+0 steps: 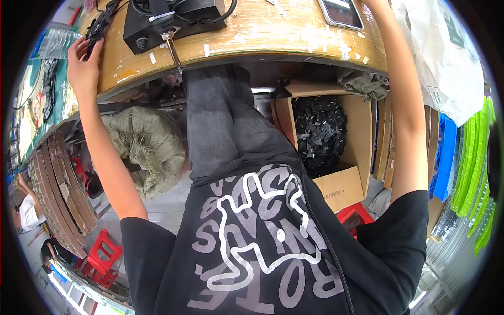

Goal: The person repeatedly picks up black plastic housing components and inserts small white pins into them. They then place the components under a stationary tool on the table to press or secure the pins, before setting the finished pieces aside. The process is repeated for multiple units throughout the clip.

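Note:
At the far left of the workbench [273,44], my left hand [84,65] has its thumb and fingers closed around the near end of a dark strip of small black plastic parts [101,25]. The strip runs away from me toward the upper edge. My right hand [374,4] is mostly cut off at the top, beside a phone [341,12] lying on the bench; its fingers do not show. Between my hands sits a black box-shaped device [184,29] with cables. A tool with a metal rod [172,50] lies over it, its tip past the bench's front edge.
Below the bench, an open cardboard box [359,142] holds many small black pieces [320,131]. A greenish woven sack [152,142] stands left of my legs. A white plastic bag [436,58] and bright green strips [470,168] are at right. Red stools [105,252] stand behind left.

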Available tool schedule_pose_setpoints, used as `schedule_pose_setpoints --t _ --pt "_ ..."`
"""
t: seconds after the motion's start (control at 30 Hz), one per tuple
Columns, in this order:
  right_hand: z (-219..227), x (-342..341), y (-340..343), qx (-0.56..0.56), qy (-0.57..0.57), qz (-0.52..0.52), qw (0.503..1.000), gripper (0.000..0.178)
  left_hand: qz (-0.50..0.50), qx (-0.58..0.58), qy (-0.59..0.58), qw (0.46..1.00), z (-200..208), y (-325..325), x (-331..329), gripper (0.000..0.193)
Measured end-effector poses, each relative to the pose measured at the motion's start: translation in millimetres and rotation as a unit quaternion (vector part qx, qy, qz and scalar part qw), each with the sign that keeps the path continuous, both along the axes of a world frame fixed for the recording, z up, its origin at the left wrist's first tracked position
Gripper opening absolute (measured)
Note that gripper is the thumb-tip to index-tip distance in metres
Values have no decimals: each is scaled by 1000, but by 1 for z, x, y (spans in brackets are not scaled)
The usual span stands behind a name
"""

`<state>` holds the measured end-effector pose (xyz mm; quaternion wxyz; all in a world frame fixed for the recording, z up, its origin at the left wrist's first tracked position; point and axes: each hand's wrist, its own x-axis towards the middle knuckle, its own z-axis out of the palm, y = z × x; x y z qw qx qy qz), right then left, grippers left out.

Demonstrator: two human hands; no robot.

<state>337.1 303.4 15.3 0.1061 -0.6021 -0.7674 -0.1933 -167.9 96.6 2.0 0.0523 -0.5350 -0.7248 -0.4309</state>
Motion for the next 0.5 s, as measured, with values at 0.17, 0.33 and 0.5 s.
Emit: schedule_pose_setpoints --t 0.17,0.33,0.5 --pt "7 -3 -3 18 -18 -11 1000 14 -59 -47 18 997 7 -11 -4 31" --pt "25 -10 -23 25 -37 -12 999 15 -103 -26 107 989 3 -15 -9 21" --pt "15 -2 -34 147 191 106 965 12 1 42 19 999 7 -32 -4 22"
